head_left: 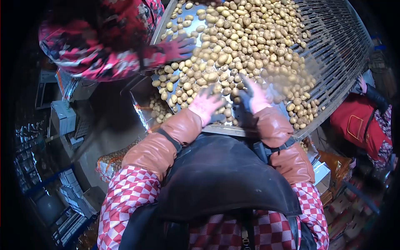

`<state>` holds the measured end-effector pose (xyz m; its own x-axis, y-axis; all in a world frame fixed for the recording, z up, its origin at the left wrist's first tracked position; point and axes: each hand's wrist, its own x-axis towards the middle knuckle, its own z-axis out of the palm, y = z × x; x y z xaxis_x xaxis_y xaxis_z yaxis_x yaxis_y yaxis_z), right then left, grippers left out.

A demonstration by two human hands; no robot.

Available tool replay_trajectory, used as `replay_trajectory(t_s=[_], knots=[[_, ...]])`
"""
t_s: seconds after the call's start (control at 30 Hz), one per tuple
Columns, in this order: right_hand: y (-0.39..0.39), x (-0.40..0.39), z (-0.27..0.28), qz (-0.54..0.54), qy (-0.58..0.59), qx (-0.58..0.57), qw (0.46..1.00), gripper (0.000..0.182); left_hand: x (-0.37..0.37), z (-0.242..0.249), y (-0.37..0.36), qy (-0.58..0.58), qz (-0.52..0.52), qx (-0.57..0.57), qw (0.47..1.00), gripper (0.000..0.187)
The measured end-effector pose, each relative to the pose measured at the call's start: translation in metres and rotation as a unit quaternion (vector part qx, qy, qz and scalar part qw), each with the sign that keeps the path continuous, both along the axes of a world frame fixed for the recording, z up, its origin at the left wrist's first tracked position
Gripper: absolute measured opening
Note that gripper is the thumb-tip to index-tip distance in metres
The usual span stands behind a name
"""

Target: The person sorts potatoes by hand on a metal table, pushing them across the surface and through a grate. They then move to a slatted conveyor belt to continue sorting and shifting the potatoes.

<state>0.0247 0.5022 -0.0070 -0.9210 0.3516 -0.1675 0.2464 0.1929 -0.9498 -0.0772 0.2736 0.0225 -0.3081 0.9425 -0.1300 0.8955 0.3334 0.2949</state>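
Observation:
Many potatoes (250, 37) lie spread over a metal sorting table (233, 131). My left hand (207, 105), in a pink and grey glove, is over the near edge of the pile with its fingers spread and nothing in it. To its right, my right hand (255, 96), gloved alike and slightly blurred, reaches in among the potatoes with fingers apart. Bare metal shows between and around my hands. Brown sleeve covers and a checked garment cover my arms.
A co-worker's gloved hand (180, 48) rests at the table's left side. Slatted bars (333, 46) form the right part. Another person in red (354, 121) stands at the right. Boxes (63, 117) and a net sack of potatoes (109, 163) are at the left.

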Motion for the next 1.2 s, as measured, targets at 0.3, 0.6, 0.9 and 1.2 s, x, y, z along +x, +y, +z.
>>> replay_trajectory(t_s=[0.3,0.6,0.9,1.2], knots=[[0.217,0.037,-0.048,-0.244,-0.168,0.289,0.91,0.068,-0.033,0.024,-0.07,0.049,0.338,-0.168,0.925,0.059],[0.025,-0.007,0.0,-0.08,-0.143,0.356,0.92,0.079,0.007,0.023,0.035,-0.028,0.11,0.23,0.967,0.029],[0.015,0.086,0.018,-0.194,0.034,0.076,0.977,0.044,-0.019,-0.004,0.099,0.09,-0.033,0.134,0.986,0.066],[0.058,0.159,0.013,-0.235,-0.191,0.148,0.942,0.061,-0.06,-0.008,-0.035,0.106,0.206,-0.048,0.972,0.057]])
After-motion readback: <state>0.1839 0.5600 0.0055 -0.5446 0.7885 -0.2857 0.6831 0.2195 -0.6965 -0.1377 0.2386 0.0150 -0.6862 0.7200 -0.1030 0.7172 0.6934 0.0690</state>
